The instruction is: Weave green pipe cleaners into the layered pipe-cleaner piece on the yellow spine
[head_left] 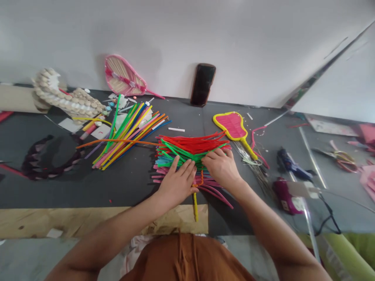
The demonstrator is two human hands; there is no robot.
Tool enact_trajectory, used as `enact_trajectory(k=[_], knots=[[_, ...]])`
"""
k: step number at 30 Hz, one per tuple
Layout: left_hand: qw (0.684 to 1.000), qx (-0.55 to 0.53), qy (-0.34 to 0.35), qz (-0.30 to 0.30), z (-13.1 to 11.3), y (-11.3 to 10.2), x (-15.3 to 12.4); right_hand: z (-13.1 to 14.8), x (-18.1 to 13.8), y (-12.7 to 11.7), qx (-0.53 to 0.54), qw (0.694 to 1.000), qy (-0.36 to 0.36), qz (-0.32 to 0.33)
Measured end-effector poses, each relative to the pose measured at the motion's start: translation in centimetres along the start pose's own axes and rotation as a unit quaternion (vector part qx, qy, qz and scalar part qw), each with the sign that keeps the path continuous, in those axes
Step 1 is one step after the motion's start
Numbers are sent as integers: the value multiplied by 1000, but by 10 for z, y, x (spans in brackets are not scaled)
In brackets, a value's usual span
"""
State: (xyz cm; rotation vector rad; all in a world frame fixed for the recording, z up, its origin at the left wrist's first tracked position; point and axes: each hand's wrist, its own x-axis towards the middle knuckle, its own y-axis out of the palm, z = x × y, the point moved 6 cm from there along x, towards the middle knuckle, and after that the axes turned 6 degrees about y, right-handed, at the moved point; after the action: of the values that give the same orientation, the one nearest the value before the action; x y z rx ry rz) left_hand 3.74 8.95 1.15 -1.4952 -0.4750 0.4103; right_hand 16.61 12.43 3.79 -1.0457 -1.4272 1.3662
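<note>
A flat woven panel of pipe cleaners (191, 150) lies on the dark mat in front of me, with red strands at the far side, green and blue in the middle, pink nearest. My left hand (177, 181) lies flat on it with fingers stretched out. My right hand (222, 166) presses down beside it, fingers curled onto the green strands. A yellow stem (195, 207) sticks out from under my hands toward me. An orange strand (117, 141) runs off to the left.
A loose pile of coloured pipe cleaners (131, 130) lies left. A pink and yellow fan (233, 127), a blue glue gun (293, 166), a purple glue gun (285, 197) and scissors (340, 158) lie right. A phone (202, 84) leans on the wall. A cardboard sheet (88, 220) lies near me.
</note>
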Motion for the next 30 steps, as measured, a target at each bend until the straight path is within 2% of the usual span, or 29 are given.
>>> enact_trajectory(k=[9,14,21,30], knots=[[1000,-8,-4,-5,-1,1,0,0,-3,2,28,999,7,26],[1000,-11,-10,-4,-1,3,0,-3,-3,0,41,999,-3,18],[1000,-25,-13,-2,0,4,0,-28,-13,-5,4,997,69,-16],[999,-29,-16,-2,1,2,0,-55,-26,1,-35,985,166,33]])
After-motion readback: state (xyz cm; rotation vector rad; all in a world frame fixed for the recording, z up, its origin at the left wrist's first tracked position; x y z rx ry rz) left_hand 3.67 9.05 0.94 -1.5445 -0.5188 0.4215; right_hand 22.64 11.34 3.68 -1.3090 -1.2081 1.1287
